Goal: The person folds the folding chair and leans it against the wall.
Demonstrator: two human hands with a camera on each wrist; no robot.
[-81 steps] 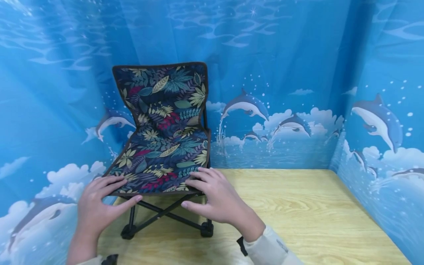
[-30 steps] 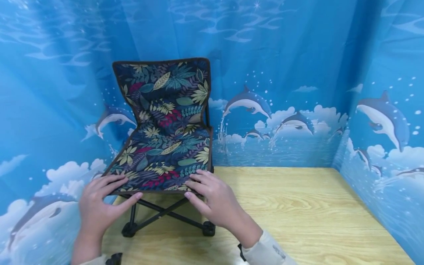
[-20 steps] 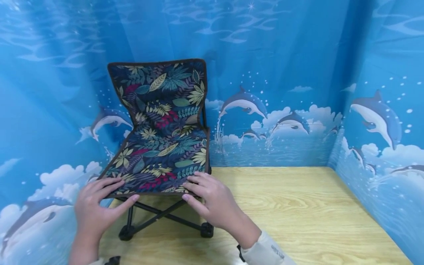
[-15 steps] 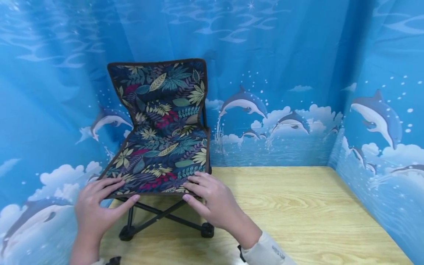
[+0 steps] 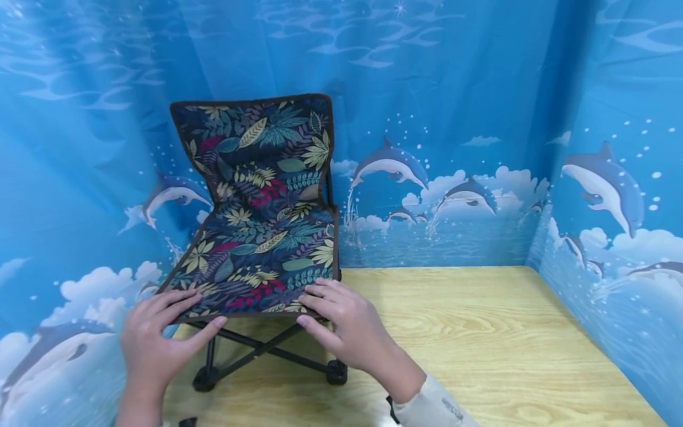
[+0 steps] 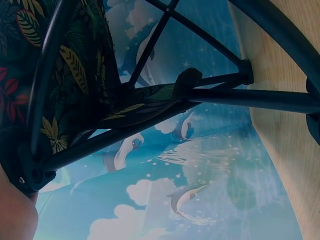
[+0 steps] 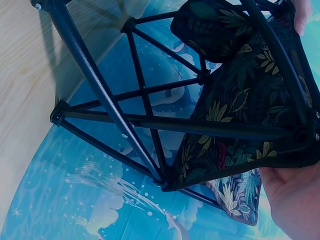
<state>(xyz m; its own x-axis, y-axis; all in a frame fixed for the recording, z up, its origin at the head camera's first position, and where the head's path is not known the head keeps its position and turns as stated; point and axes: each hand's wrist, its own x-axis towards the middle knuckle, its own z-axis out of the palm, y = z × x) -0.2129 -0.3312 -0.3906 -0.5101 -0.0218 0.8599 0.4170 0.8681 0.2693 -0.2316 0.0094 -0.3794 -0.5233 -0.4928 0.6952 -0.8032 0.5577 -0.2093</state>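
While your left hand [image 5: 155, 335] and right hand [image 5: 347, 320] rest on the front corners of the seat [image 5: 261, 255] of the leaf-print folding chair [image 5: 256, 148], fingers loosely extended, thumbs spread toward the front edge, neither visibly grips anything. Chair stands upright near the left edge of the tabletop [image 5: 480, 332], black crossed legs [image 5: 260, 349] underneath. Past the far edge, blue dolphin curtain [image 5: 453, 89].

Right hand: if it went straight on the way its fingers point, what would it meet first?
The chair seat: the right hand appears to touch its near right corner, pointing forward and left across it. It would likely slide over the seat; how firmly it presses is unclear.
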